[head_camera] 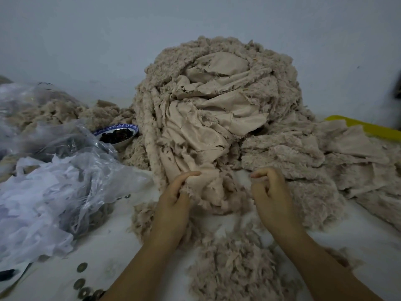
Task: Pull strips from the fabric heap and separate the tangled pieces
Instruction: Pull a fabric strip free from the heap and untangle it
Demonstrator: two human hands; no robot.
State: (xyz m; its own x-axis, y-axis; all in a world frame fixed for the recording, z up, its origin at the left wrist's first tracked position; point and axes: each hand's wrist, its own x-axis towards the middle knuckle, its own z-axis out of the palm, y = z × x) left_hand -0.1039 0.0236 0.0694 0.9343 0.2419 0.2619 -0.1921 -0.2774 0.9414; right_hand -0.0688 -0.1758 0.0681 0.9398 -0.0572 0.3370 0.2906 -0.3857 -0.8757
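Fabric heap (217,101) stands at the middle back of the worktop (121,253), against the wall. Left hand (173,196) grips a strip (206,183) at the heap's front foot. Right hand (271,192), just beside it, has curled fingers; whether it holds anything cannot be told. Plastic bags (65,170) and a bowl (121,135) lie at the left edge.

A person's left hand (174,192) grips a beige strip (207,183) at the foot of a tall fabric heap (217,101). The right hand (270,190) curls just beside it, its hold unclear. Plastic bags (65,170) lie at left.
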